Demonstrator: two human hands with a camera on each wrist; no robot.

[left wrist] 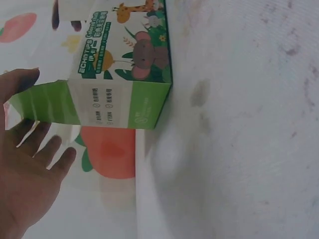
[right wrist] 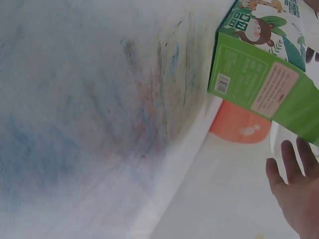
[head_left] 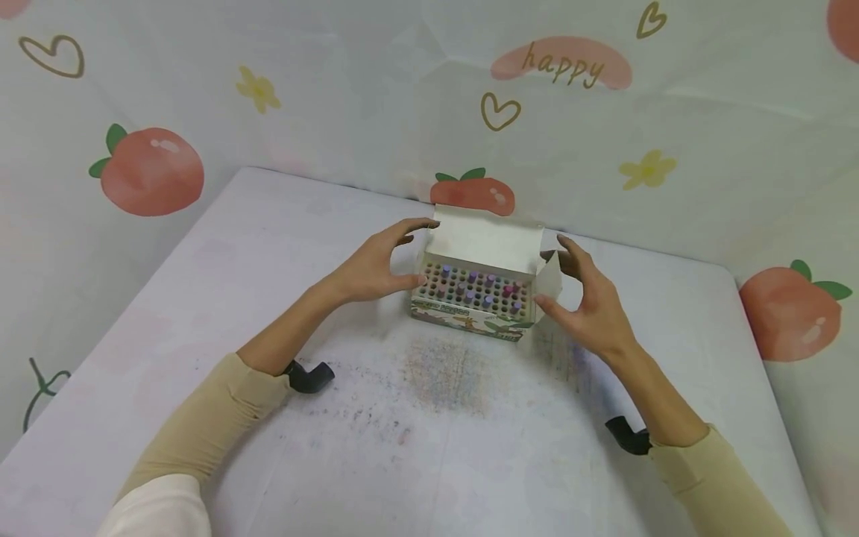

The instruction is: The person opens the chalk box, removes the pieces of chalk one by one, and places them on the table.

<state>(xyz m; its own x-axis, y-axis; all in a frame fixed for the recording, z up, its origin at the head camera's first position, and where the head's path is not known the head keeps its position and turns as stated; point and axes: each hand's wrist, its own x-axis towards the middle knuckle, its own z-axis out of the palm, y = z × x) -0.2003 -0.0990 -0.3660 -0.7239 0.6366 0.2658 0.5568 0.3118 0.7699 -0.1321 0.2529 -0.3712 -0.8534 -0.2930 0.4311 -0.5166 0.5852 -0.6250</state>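
A chalk box (head_left: 466,321) with cartoon animals on its front sits on the table, its white lid (head_left: 486,237) raised at the back. Inside, a tray of round holes bears several purple and pink chalk sticks (head_left: 491,280) standing upright. My left hand (head_left: 379,261) is at the box's left side, thumb tip by the rim, fingers spread around the green side flap (left wrist: 47,103). On the other side is my right hand (head_left: 593,302), its thumb close to the raised right flap (head_left: 550,286) and its fingers extended behind it. Neither hand grips a chalk stick.
Coloured dust smudges (head_left: 450,373) mark the white tabletop (head_left: 376,477) before the box. Behind the table's back edge hangs a white cloth (head_left: 376,89) printed with fruit, hearts and flowers. Black wrist-worn pieces (head_left: 311,377) show at both forearms.
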